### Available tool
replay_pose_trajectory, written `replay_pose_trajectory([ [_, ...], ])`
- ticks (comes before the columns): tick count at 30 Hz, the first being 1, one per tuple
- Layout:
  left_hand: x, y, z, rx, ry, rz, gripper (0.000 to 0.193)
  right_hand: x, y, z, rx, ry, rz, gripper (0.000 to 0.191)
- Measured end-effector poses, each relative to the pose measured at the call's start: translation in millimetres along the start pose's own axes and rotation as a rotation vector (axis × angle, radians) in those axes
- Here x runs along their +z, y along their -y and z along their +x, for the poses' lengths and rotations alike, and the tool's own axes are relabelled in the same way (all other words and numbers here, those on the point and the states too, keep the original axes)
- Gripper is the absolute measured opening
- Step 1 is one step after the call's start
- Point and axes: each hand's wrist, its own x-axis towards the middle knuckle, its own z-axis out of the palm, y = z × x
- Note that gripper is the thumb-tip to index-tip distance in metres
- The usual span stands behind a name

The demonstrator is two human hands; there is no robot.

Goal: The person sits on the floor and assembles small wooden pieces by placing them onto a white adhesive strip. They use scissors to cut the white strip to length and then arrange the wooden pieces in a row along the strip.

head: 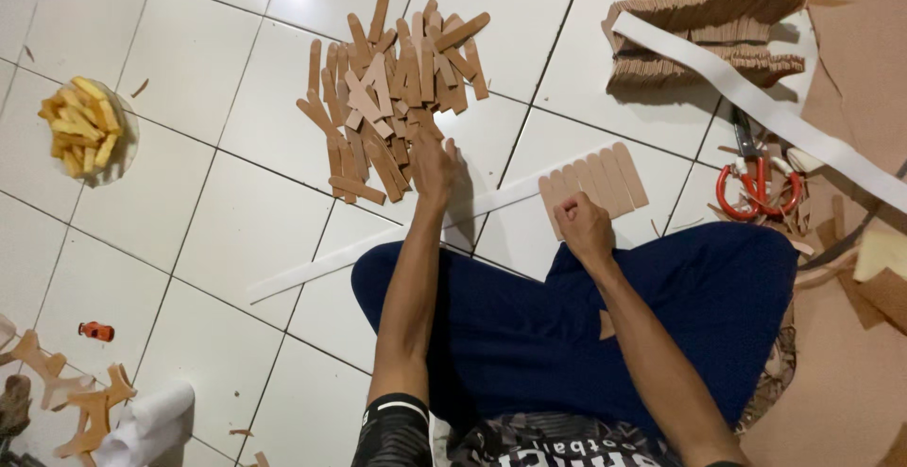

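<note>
Seated on a tiled floor, a person reaches the left hand [436,167], fingers spread open, into a loose heap of cardboard strips [392,99] while the right hand [583,228], curled closed, pins a neat fanned row of strips [593,182] along white tape [378,245]

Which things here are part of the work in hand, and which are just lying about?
In use: left hand on the pile of brown strips; right hand on the row of strips on white tape.

Lying about: red scissors, bowl of fries, small red toy.
</note>
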Motion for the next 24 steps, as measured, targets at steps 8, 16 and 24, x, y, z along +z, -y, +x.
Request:
replay_pose_trajectory([
  [8, 2, 17, 30, -0.149, -0.007, 0.051, 0.039, -2, 4, 1, 0.056, 0.034, -0.001, 0.023],
  [16, -13, -42, -42, -0.202, -0.022, -0.499, 0.022, -10, -1, 3, 0.167, -0.074, 0.518, 0.025],
  [24, -4, -121, -131, 0.293, 0.590, -0.301, 0.036, -21, 5, -18, 0.028, 0.013, 0.453, 0.028],
])
